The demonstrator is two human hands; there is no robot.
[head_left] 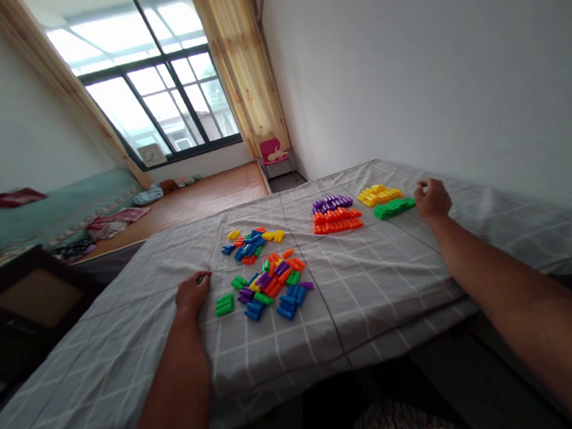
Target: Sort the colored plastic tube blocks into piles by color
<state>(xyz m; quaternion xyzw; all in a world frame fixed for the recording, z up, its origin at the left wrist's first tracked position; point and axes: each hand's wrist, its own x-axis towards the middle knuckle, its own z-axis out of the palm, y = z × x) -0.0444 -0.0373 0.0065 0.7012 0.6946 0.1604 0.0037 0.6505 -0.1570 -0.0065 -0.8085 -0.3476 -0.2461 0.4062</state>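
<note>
My left hand (193, 291) rests on the checked cloth, left of a loose pile of mixed small plastic tube-like pieces (272, 282). Its fingers are curled in, and anything inside them is too small to make out. A pair of green pieces (224, 304) lies just right of that wrist. My right hand (433, 197) is closed at the right end of a green row (394, 208); whatever its fingers may hold is hidden. Behind the green row is a yellow group (379, 195). Further left lie orange rows (337, 220) and a purple group (332, 203).
A grey checked cloth (372, 287) covers the table. A second mixed cluster, mostly blue pieces (251, 244), lies behind the nearer pile. A white wall (427, 62) runs along the right. Beyond are a wooden platform (209, 194), a pink chair (271, 150) and a dark cabinet (29, 317).
</note>
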